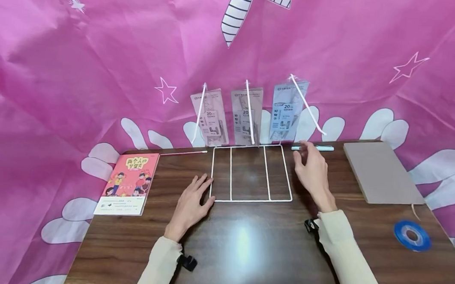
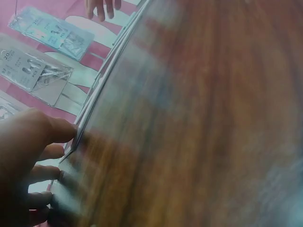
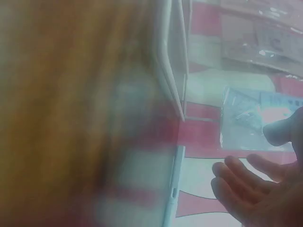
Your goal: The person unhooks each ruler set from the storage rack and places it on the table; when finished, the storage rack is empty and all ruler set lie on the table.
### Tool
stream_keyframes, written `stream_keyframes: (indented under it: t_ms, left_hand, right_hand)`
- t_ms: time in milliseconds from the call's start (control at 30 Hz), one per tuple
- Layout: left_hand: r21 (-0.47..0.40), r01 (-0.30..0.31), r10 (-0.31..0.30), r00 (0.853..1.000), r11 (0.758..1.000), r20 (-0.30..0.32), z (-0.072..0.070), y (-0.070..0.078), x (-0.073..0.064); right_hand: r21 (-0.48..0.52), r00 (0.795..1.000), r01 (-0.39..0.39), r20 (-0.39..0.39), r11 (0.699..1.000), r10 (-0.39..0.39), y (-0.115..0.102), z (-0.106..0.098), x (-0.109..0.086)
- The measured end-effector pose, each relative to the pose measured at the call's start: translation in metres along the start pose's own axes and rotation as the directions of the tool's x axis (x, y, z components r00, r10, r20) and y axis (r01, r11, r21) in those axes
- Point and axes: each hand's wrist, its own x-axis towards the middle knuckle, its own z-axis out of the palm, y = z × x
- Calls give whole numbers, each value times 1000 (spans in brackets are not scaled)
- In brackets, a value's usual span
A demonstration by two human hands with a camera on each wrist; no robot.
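A white wire frame with crossbars lies on the dark wooden table. My left hand rests at its left side, thumb and fingertips at the edge; the left wrist view shows the thumb against the wire. My right hand is apart from the frame, just right of it, with fingers loosely bent and nothing in them, as the right wrist view shows. Near those fingers lies a light blue pen. Behind the frame hang three clear packs: a left one, a middle one and a bluish right one.
White rods, such as the right one, stick out over the packs from the pink cloth. A red book and a thin red stick lie left. On the right are a grey notebook and a blue tape roll.
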Motion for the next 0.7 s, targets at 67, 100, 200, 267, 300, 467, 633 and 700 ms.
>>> stream_keyframes:
  t_ms: [67, 100, 200, 267, 300, 467, 633, 700]
  left_hand:
    - [-1, 0, 0, 1000, 1000, 7, 3, 1, 0]
    - [-2, -1, 1, 1000, 1000, 7, 4, 1, 0]
    - [1, 1, -1, 1000, 1000, 8, 7, 3, 2]
    - [1, 4, -4, 1000, 1000, 12, 8, 6, 2]
    - [3, 8, -8, 1000, 1000, 16, 8, 7, 2]
    - [-6, 17, -17, 999, 1000, 29, 8, 9, -2]
    - [8, 35, -35, 999, 999, 5, 3, 6, -3]
    - [17, 44, -44, 999, 999, -3, 1, 4, -2]
  right_hand:
    - [36, 1000, -15, -18, 999, 15, 5, 3, 7]
    - [54, 999, -23, -25, 998, 24, 7, 5, 10]
    - [104, 998, -61, -28, 993, 64, 15, 9, 22]
    - [141, 994, -100, -20, 985, 103, 19, 12, 28]
    - [153, 992, -123, -13, 981, 127, 20, 13, 30]
    - [193, 975, -220, 42, 956, 216, 27, 22, 33]
    - [271, 974, -226, 85, 936, 211, 23, 31, 42]
    - [325, 975, -220, 104, 920, 197, 19, 33, 47]
